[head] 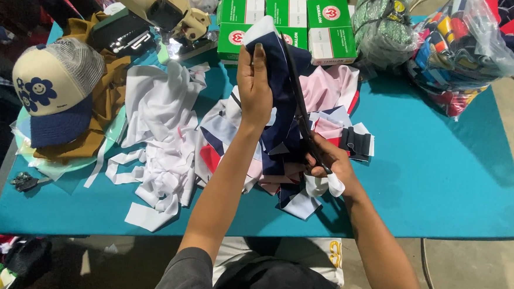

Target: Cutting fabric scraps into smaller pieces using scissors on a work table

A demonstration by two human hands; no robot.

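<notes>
My left hand [253,85] holds up a navy and white piece of fabric [276,57] over the middle of the teal table [443,172]. My right hand [326,161] grips the handles of long black scissors [300,108], whose blades run up along the fabric's right edge. White cloth is wrapped around part of the right hand. Under both hands lies a heap of navy, white, pink and red scraps [322,127].
A pile of white fabric strips [161,133] lies left of the hands. A cream and navy cap [54,90] rests on brown cloth at the far left. Green and white boxes [292,26], a sewing machine [158,7] and bagged colourful cloth [473,50] line the back.
</notes>
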